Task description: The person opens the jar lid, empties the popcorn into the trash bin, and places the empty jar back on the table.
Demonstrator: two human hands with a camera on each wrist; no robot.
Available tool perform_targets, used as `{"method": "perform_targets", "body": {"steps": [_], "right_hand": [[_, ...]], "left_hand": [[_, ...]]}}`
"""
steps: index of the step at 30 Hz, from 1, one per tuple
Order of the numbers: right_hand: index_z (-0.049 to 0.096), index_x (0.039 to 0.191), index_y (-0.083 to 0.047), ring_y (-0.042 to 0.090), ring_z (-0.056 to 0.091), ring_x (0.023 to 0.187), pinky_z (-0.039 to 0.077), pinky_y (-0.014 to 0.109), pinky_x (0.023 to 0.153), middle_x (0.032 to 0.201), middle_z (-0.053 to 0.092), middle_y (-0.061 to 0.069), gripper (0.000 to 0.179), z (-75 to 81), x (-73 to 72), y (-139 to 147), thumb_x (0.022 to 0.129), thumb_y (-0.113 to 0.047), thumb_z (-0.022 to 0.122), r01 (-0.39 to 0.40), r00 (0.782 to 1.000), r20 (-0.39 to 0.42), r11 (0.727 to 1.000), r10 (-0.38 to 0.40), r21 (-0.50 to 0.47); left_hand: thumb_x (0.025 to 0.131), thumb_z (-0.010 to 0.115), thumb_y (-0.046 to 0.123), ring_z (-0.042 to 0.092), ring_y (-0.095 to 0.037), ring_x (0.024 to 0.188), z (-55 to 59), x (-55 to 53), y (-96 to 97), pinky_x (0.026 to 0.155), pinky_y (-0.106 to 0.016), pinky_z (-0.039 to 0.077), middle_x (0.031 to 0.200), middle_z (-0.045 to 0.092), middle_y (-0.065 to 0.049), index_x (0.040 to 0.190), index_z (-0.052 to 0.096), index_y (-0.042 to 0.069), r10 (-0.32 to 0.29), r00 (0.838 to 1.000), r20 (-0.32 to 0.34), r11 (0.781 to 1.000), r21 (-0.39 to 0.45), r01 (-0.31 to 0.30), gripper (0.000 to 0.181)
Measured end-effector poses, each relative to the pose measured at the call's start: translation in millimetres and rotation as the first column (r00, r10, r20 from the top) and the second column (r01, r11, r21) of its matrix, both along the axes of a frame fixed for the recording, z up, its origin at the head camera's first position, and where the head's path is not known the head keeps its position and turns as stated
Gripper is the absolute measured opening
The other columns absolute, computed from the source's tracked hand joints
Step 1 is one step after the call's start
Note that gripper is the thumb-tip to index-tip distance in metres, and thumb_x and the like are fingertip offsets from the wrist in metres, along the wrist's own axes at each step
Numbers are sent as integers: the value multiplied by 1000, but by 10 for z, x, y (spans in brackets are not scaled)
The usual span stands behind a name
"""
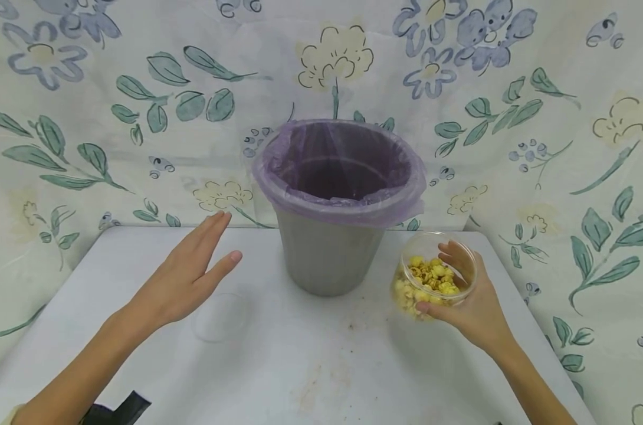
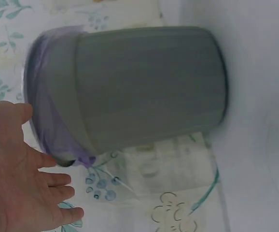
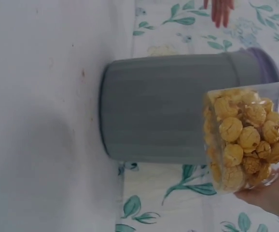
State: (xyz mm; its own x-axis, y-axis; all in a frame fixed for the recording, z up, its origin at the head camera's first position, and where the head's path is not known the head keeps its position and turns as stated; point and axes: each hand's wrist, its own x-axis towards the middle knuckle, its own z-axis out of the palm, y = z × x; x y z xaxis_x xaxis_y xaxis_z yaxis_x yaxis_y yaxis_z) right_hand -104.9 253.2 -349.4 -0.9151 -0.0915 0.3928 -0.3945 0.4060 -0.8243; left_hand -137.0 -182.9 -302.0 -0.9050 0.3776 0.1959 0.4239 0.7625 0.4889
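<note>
Curled right fingers (image 1: 439, 313) hold a jar (image 1: 408, 298) of popcorn (image 1: 433, 276); a bin (image 1: 329, 257) stands right of straight, empty left fingers (image 1: 214, 233).

- one grey trash bin (image 1: 329, 254)
- one purple liner (image 1: 327, 206) in the bin
- one popcorn jar (image 1: 409, 295) right of the bin
- one table (image 1: 268, 366) under the bin

white table (image 1: 258, 372) bearing grey bin (image 1: 329, 254), brown specks (image 1: 351, 326)
</note>
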Motion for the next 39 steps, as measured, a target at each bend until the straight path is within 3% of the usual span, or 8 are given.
{"method": "perform_targets", "body": {"steps": [6,12,14,18,20,26,31,39], "right_hand": [[32,149,-6,16,45,130,36,18,102,146,46,13,101,95,-60,83,66,6,89,53,999,-13,998,-52,40],[28,152,-9,30,41,135,34,47,107,148,42,8,104,193,-125,141,69,3,89,99,995,-7,993,-99,62],[28,151,-8,28,42,135,33,45,107,148,42,7,104,225,-150,161,68,5,89,114,993,-22,991,-113,65],[28,151,-9,15,44,132,34,26,103,146,44,9,106,289,-203,210,66,6,90,148,987,-73,984,-141,95],[28,151,-8,16,44,133,34,23,105,147,44,10,106,322,-225,232,65,5,90,159,984,-92,982,-150,105],[27,153,-10,33,42,134,34,33,111,148,43,12,105,398,-313,299,70,1,89,187,979,-104,973,-174,132],[25,155,-16,34,40,137,34,50,111,150,41,13,104,443,-398,361,73,-7,89,213,975,-102,964,-199,159],[25,155,-17,32,38,138,35,52,110,151,40,13,102,510,-532,423,76,-11,88,240,971,-66,956,-232,169]], "left_hand": [[106,45,40,12,-41,149,164,-37,98,115,-61,13,164,13,-19,160,12,5,-13,999,-52,1000,0,13,72],[106,44,42,12,-38,149,288,-75,181,116,-60,14,165,14,-15,160,15,6,-23,996,-84,1000,-9,23,71],[106,44,42,12,-37,150,325,-95,214,116,-60,14,165,14,-14,160,16,6,-28,995,-97,999,-19,26,70],[106,43,43,12,-36,150,411,-147,283,116,-59,13,165,14,-13,160,16,6,-31,993,-117,999,-40,27,71],[106,43,44,12,-35,150,453,-185,321,116,-58,13,165,15,-13,160,16,7,-30,992,-124,998,-55,24,71],[106,40,45,12,-34,150,559,-319,447,118,-55,12,165,13,-14,160,14,5,-38,994,-100,997,-75,31,72],[106,39,47,8,-34,151,617,-444,549,119,-52,9,165,10,-16,159,13,2,-36,997,-65,995,-91,30,74],[106,36,47,4,-35,151,734,-591,652,119,-51,7,165,6,-20,159,12,1,-28,999,-39,991,-133,22,74]]}}
